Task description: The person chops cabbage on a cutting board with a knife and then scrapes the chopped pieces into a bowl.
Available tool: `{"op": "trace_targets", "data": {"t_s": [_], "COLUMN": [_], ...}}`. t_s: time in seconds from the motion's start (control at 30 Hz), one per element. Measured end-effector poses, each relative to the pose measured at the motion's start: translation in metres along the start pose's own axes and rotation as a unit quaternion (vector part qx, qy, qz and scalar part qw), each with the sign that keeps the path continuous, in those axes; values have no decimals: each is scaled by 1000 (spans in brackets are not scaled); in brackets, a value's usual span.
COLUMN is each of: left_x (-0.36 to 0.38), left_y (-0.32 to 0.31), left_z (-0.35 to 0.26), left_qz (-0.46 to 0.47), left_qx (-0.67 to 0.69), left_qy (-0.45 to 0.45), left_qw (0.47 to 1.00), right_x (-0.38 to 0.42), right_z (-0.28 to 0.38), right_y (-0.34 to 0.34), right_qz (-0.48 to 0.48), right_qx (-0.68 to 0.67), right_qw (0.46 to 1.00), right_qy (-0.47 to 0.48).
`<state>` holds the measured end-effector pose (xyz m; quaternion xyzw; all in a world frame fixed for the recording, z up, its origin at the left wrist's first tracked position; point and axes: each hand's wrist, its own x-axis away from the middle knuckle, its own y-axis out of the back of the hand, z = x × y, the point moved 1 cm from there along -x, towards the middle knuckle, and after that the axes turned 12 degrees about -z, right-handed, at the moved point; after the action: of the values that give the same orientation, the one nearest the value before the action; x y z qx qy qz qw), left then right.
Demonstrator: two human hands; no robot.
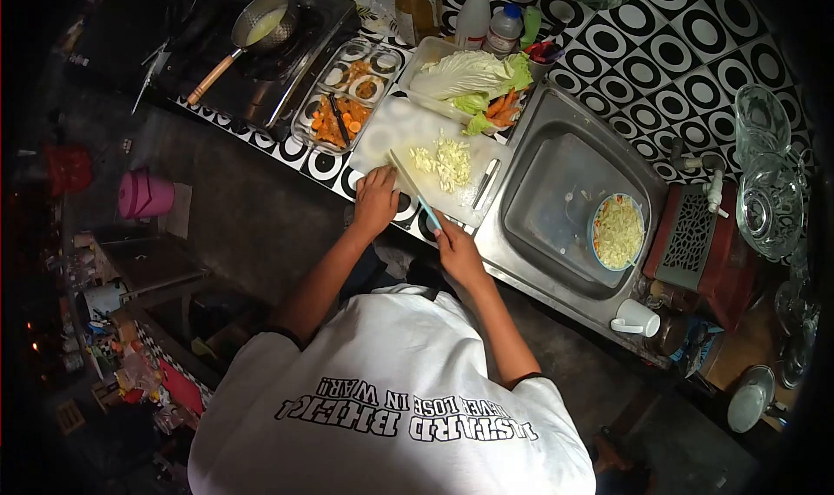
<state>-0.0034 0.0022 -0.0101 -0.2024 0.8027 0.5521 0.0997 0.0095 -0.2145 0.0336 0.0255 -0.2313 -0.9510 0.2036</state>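
My right hand (458, 250) is closed round the light blue handle of a kitchen knife (405, 172). Its blade lies across the near edge of a white cutting board (375, 143) and points away from me. My left hand (376, 201) rests at the board's front left edge, fingers stretched out beside the blade, with nothing visible in it. Chopped pale cabbage (452, 163) is heaped on the board, right of the blade. A slim utensil (486, 184) lies at the board's right side. Behind the board, a clear container holds a napa cabbage (460, 74) and carrots (504, 108).
Left of the board is a glass divided dish (306, 134) with orange pieces and a dark-handled utensil. A saucepan (261, 27) sits on the stove (300, 82). The steel sink (521, 225) at right holds a bowl of shredded vegetables (618, 232); a white mug (638, 318) stands beside it.
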Motion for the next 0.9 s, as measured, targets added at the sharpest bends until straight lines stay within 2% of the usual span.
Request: {"op": "trace_targets", "data": {"t_s": [0.1,0.17,0.23,0.3,0.5,0.9], "left_x": [-7,-12,-12,-10,-3,-3], "left_y": [-2,-4,-8,-12,-22,-23], "left_z": [0,0,-1,-1,-3,-9], "left_qz": [-9,-5,-3,-50,-98,-114], "left_qx": [14,8,2,-17,-46,-41], "left_qy": [42,50,58,36,35,41], "left_qw": [999,999,998,998,993,992], "right_x": [-7,-10,-6,-2,10,13], "right_z": [-6,-4,-10,-11,-5,-13], "right_y": [13,18,10,1,-11,-17], "right_qz": [15,52,33,11,44,36], "right_qx": [11,26,18,17,-3,9], "right_qw": [1000,998,999,1000,998,999], "right_qy": [6,-38,-15,5,-51,-39]}}
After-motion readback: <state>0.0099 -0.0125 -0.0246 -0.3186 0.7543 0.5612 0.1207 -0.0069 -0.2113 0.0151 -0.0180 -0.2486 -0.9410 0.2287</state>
